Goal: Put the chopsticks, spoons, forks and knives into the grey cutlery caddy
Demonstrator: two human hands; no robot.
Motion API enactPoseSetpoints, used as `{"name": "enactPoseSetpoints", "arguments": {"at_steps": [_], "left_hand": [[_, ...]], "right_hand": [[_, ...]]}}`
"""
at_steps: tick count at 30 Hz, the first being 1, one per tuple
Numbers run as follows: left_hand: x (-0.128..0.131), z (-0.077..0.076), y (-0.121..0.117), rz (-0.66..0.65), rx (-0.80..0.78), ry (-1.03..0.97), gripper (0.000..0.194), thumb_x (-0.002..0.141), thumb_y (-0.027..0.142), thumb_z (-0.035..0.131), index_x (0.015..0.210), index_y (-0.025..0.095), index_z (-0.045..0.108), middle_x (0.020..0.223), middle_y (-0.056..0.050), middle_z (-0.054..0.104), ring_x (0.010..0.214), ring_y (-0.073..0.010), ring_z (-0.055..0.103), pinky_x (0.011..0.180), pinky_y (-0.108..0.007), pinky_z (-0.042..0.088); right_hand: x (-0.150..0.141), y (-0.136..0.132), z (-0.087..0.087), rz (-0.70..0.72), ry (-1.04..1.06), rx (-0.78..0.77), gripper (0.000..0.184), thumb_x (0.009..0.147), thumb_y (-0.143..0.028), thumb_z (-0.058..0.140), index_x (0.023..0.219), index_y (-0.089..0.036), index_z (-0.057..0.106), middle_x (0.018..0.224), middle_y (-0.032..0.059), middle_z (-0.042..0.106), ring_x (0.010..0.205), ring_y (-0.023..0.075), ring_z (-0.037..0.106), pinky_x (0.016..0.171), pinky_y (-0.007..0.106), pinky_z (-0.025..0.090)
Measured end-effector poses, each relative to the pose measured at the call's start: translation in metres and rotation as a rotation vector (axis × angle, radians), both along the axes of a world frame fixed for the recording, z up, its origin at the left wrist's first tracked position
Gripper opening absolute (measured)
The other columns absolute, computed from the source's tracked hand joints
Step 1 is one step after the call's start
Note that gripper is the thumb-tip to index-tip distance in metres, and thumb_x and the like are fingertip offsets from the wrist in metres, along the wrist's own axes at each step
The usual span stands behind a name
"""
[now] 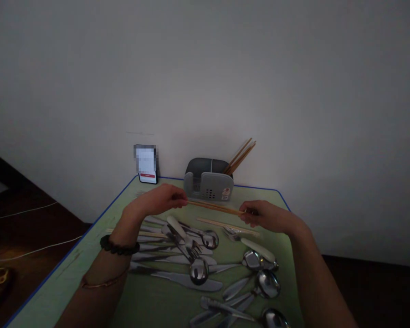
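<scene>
My left hand [160, 200] pinches one end of a pair of wooden chopsticks [214, 207], and my right hand [268, 217] pinches the other end. The chopsticks hang level above the green table [89, 255], just in front of a grey cutlery holder [208, 180]. Several more chopsticks [241, 157] stand upright in the holder's right compartment. Both hands hover over loose cutlery.
Several metal spoons [198, 269], forks [191, 246], knives [187, 281] and loose chopsticks [225, 224] lie scattered on the table. A phone [146, 165] leans against the white wall at the table's far left corner. White cables [34, 249] run across the dark floor on the left.
</scene>
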State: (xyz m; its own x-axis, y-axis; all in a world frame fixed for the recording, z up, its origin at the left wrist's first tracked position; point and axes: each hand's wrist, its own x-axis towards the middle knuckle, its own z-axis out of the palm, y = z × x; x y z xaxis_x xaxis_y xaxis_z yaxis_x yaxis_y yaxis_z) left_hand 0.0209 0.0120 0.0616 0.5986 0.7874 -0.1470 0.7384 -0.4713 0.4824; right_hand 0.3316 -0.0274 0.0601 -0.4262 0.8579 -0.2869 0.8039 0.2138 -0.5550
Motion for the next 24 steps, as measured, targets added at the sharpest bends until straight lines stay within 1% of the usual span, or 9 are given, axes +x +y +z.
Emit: {"name": "enactPoseSetpoints", "arguments": {"at_steps": [2,4,5,7,11,15,19,21,24], "left_hand": [[0.005,-0.01,0.004,0.015,0.034,0.056,0.027,0.085,0.034,0.047,0.09,0.017,0.068,0.087,-0.004,0.07,0.076,-0.0151,0.061,0.068,-0.022,0.043],[0.012,-0.021,0.006,0.035,0.049,0.202,0.024,0.083,0.03,0.049,0.09,0.018,0.069,0.091,-0.006,0.07,0.082,-0.0173,0.062,0.072,-0.024,0.044],[0.016,-0.027,0.006,0.034,0.041,0.231,0.023,0.082,0.028,0.051,0.091,0.017,0.069,0.094,-0.008,0.07,0.083,-0.0187,0.062,0.073,-0.025,0.045],[0.023,-0.035,0.005,0.022,0.033,0.258,0.023,0.079,0.026,0.055,0.096,0.017,0.068,0.105,-0.01,0.067,0.091,-0.0213,0.062,0.077,-0.027,0.045],[0.031,-0.044,0.001,0.001,0.017,0.286,0.027,0.077,0.024,0.058,0.102,0.016,0.065,0.111,-0.013,0.064,0.098,-0.0237,0.06,0.083,-0.03,0.045],[0.032,-0.048,0.003,0.0,0.001,0.308,0.032,0.074,0.021,0.06,0.106,0.016,0.063,0.116,-0.012,0.063,0.101,-0.0235,0.059,0.085,-0.029,0.045],[0.031,-0.049,0.005,0.012,-0.028,0.323,0.029,0.072,0.02,0.061,0.101,0.017,0.064,0.107,-0.009,0.067,0.094,-0.0216,0.061,0.078,-0.027,0.046],[0.031,-0.045,0.003,0.014,-0.049,0.322,0.028,0.071,0.02,0.061,0.098,0.018,0.064,0.101,-0.007,0.069,0.089,-0.0206,0.063,0.073,-0.026,0.046],[0.033,-0.032,-0.003,-0.001,-0.074,0.294,0.026,0.072,0.023,0.061,0.098,0.019,0.064,0.098,-0.005,0.069,0.085,-0.0195,0.063,0.068,-0.025,0.045]], "right_hand": [[-0.004,0.004,-0.007,-0.013,-0.077,0.015,0.022,0.082,-0.03,0.05,0.086,-0.014,0.063,0.073,0.0062,0.066,0.067,0.0164,0.058,0.06,0.026,0.042],[-0.01,0.007,-0.014,-0.026,-0.151,0.028,0.017,0.08,-0.024,0.053,0.086,-0.014,0.065,0.078,0.0072,0.068,0.07,0.0165,0.059,0.061,0.025,0.042],[-0.013,0.008,-0.018,-0.025,-0.174,0.032,0.017,0.079,-0.022,0.053,0.088,-0.014,0.066,0.081,0.0077,0.069,0.072,0.0166,0.059,0.063,0.025,0.042],[-0.02,0.01,-0.024,-0.013,-0.198,0.034,0.018,0.079,-0.018,0.054,0.091,-0.014,0.067,0.087,0.0085,0.07,0.076,0.0166,0.061,0.066,0.024,0.043],[-0.032,0.01,-0.031,0.007,-0.266,0.05,0.02,0.076,-0.012,0.055,0.092,-0.015,0.067,0.089,0.0077,0.071,0.077,0.0159,0.062,0.067,0.022,0.043],[-0.036,0.011,-0.036,-0.007,-0.299,0.072,0.022,0.071,-0.008,0.058,0.091,-0.014,0.067,0.086,0.0084,0.07,0.075,0.0163,0.061,0.065,0.022,0.041],[-0.036,0.013,-0.042,-0.016,-0.309,0.07,0.021,0.068,-0.007,0.06,0.086,-0.015,0.067,0.08,0.0067,0.069,0.069,0.015,0.059,0.06,0.021,0.039],[-0.035,0.013,-0.041,-0.009,-0.297,0.072,0.018,0.07,-0.008,0.058,0.083,-0.016,0.067,0.078,0.0053,0.068,0.067,0.0139,0.058,0.059,0.021,0.038],[-0.032,0.011,-0.033,0.006,-0.269,0.097,0.017,0.075,-0.01,0.053,0.083,-0.016,0.066,0.077,0.0047,0.067,0.068,0.0134,0.056,0.06,0.021,0.038]]}}
